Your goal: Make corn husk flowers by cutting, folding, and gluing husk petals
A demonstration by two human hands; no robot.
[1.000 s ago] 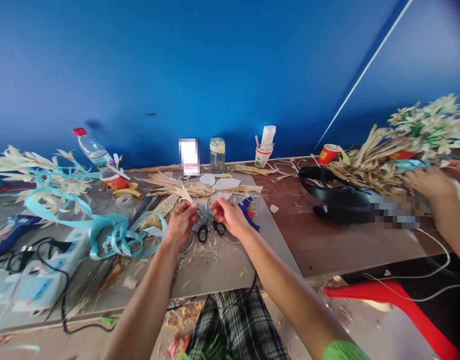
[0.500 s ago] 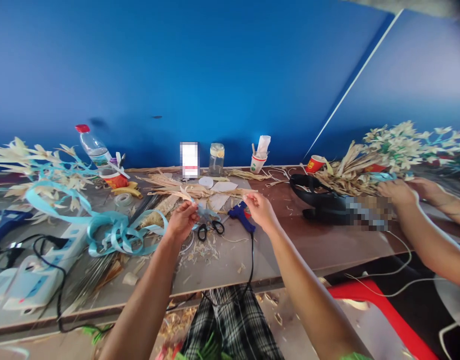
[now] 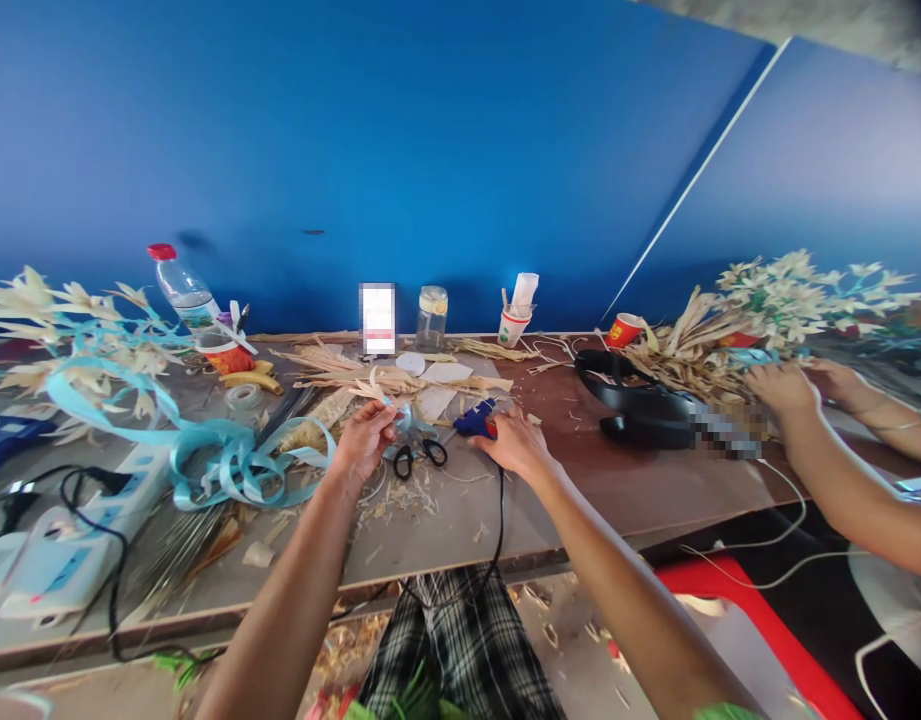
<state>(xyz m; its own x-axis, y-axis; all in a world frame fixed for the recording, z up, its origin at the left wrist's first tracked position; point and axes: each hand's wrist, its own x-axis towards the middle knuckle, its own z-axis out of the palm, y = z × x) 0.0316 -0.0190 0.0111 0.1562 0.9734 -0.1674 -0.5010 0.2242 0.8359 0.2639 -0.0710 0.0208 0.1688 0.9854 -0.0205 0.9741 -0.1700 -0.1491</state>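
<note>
My left hand (image 3: 368, 435) is closed in a pinch on a small pale husk flower (image 3: 370, 385) with thin upright petals. Light blue ribbon (image 3: 405, 415) shows just beside those fingertips. At the middle of the table my right hand (image 3: 514, 437) is closed over the handle of a blue hot glue gun (image 3: 475, 417); its handle is mostly hidden under the palm, and a black cord hangs down from it. Between the two hands lie scissors with black handles (image 3: 421, 458), their blades partly covered.
Dried husks (image 3: 400, 380) and scraps litter the table. Curled blue ribbon (image 3: 227, 465), a power strip (image 3: 77, 545) and another glue gun (image 3: 10, 445) lie left. A glass jar (image 3: 432, 320) and paper cup (image 3: 515, 325) stand behind. A co-worker's hands (image 3: 786, 390) work at right.
My right hand has moved from a raised pinch down onto the glue gun, which has turned slightly. My left hand stays nearly in place with the husk flower.
</note>
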